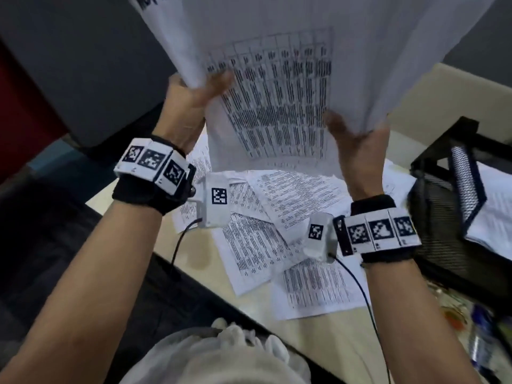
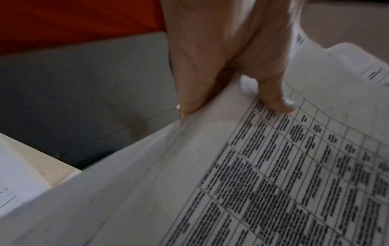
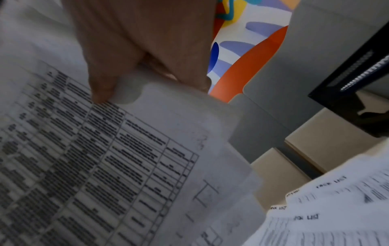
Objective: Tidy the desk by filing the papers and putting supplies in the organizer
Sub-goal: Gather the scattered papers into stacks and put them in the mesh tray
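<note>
Both hands up: left hand (image 1: 191,106) and right hand (image 1: 357,145) each grasp a side edge of the sheaf of white printed table sheets (image 1: 277,106), held above the beige desk (image 1: 199,261). Loose printed pages (image 1: 293,200) lie below; black mesh organizer (image 1: 448,195) at 3 o'clock.

Light is dim and cool throughout, with the raised sheets (image 1: 277,87) lit palely from behind. Motion blur smears the hands and the print, worst in the right wrist view. The head view bows at its edges, and its lower left falls into dark shadow.
</note>
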`<state>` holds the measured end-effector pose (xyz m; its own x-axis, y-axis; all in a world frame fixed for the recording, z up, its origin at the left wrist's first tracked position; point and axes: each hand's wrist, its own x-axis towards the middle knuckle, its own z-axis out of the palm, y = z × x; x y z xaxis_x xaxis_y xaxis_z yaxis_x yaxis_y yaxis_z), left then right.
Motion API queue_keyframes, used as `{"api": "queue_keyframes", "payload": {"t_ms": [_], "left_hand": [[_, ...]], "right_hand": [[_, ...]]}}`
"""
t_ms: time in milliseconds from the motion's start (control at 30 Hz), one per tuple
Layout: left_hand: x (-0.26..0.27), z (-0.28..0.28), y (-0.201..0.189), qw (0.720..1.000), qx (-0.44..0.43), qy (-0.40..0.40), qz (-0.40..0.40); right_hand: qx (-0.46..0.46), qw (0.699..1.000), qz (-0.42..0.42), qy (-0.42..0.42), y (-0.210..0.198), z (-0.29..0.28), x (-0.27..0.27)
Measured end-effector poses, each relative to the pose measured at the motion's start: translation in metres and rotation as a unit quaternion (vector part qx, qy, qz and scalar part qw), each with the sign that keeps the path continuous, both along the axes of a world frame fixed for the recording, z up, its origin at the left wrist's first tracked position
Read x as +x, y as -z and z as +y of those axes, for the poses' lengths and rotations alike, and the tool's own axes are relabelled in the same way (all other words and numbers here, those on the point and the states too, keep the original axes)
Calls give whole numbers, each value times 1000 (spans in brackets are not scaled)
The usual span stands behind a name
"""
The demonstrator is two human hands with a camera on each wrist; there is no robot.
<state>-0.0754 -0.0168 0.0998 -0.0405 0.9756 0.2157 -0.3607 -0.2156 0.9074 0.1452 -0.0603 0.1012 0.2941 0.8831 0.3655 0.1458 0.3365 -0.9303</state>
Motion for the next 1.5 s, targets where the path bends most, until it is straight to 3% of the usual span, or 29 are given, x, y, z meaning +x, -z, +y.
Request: {"api": "queue_keyframes", "payload": {"t_ms": [100, 200, 300, 500, 600, 700, 767, 800, 833, 867, 900, 1033, 1100, 1200, 1300, 1367, 1500], "left_hand": [[11, 2, 1, 1000, 13, 21, 7], [20, 7, 11, 998, -12, 57, 36], [33, 11, 18, 995, -24, 23, 92], [44, 11, 40, 995, -12, -52, 85], [47, 9, 63, 987, -3, -39, 158], [45, 10, 90, 971, -53, 7, 231], [41, 16, 105, 932, -56, -12, 358], [38, 20, 113, 881, -53, -16, 471], [35, 22, 117, 807, -64, -26, 586], [31, 24, 123, 738, -84, -36, 668], [25, 25, 130, 692, -106, -39, 713], [0, 30, 151, 609, -165, -15, 775], [-7, 28, 164, 587, -184, 14, 788], [-7, 25, 175, 585, -172, 30, 792], [-5, 32, 186, 605, -185, 59, 772], [-3, 38, 191, 646, -202, 70, 732], [3, 58, 193, 765, -261, 11, 589]], "right_hand": [[8, 998, 56, 10, 7, -1, 9], [-18, 998, 55, 36, 20, -5, 8], [-39, 996, 33, 73, 31, -1, 8], [-116, 990, 0, 77, 57, 16, 9], [-147, 986, -3, 73, 69, 15, 11], [-151, 983, 18, 99, 72, 17, 15], [-154, 981, 17, 114, 71, 18, 19], [-157, 980, 10, 121, 71, 19, 21], [-159, 979, 2, 129, 71, 20, 23], [-159, 978, -4, 138, 71, 21, 25], [-154, 977, -7, 146, 71, 22, 26], [-136, 975, -18, 172, 67, 21, 34], [-129, 975, -26, 180, 66, 21, 41], [-131, 967, -51, 213, 66, 22, 49], [-160, 952, -69, 252, 75, 24, 61], [-205, 939, -66, 267, 87, 23, 70], [-306, 910, -54, 276, 115, 20, 80]]}}
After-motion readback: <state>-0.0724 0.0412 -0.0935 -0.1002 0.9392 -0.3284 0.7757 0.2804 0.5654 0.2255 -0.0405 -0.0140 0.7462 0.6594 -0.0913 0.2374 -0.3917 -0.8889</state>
